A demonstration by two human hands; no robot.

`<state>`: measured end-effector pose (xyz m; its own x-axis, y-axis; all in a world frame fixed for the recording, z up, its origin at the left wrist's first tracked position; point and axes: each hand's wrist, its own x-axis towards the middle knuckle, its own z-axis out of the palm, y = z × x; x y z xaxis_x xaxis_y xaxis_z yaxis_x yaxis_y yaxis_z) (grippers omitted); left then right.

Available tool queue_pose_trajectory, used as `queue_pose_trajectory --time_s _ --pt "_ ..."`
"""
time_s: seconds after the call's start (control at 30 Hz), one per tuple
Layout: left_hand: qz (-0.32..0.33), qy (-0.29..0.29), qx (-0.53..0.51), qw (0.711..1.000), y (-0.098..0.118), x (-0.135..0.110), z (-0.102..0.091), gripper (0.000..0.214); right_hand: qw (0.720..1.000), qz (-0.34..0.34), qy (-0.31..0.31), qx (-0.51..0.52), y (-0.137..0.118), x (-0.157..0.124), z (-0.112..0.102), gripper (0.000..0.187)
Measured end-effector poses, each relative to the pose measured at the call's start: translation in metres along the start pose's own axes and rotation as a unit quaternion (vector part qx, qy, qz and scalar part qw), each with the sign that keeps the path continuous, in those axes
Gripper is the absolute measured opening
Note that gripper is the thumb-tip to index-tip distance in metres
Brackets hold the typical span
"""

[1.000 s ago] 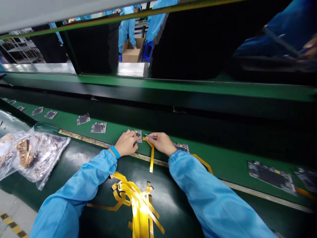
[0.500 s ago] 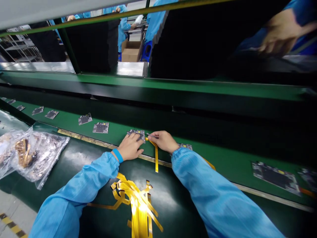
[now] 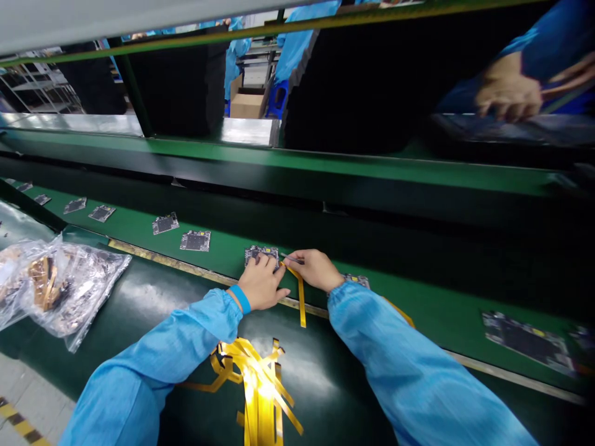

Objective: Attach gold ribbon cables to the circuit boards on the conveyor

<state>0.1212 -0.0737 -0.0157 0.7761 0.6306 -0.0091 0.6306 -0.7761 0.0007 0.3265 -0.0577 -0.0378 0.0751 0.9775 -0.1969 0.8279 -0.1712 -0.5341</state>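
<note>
Your left hand (image 3: 261,284) lies with its fingers over the lower edge of a circuit board (image 3: 253,253), thumb spread away and the palm holding nothing. Your right hand (image 3: 317,270), at three o'clock of that board, pinches a slim grey tool (image 3: 292,258) whose tip points to the board's right edge. A yellow ribbon (image 3: 302,303) runs from just beside that edge, under your right fingertips, then down toward six o'clock across the rim of the green strip (image 3: 418,310); whether it joins the board, you can't tell from here.

Around your hands, a heap of yellow ribbons (image 3: 263,396) sits at six o'clock on the worktop (image 3: 325,378), and a clear plastic bag (image 3: 88,279) at nine. More boards (image 3: 195,240) trail off toward ten. Farther out, a co-worker's hand (image 3: 509,93) shows at two.
</note>
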Motion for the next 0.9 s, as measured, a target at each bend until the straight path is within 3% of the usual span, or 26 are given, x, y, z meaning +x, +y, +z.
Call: queue_pose_trajectory --time_s 0.2,0.37,0.63,0.9 --pt "-0.021 -0.001 0.016 1.0 0.014 0.004 -0.001 0.067 0.998 -0.039 0.028 -0.045 0.006 -0.01 -0.003 0.024" --pt "-0.026 0.008 0.008 1.0 0.018 0.006 -0.001 0.065 0.99 -0.095 0.059 -0.08 0.004 -0.017 -0.01 0.039" --pt "-0.023 -0.014 -0.003 1.0 0.023 0.01 -0.006 0.065 0.993 -0.096 0.022 -0.065 0.006 -0.014 -0.011 0.018" --pt "-0.006 -0.012 -0.016 1.0 0.03 0.017 -0.002 0.065 0.992 -0.094 0.017 -0.082 0.022 -0.016 -0.016 0.016"
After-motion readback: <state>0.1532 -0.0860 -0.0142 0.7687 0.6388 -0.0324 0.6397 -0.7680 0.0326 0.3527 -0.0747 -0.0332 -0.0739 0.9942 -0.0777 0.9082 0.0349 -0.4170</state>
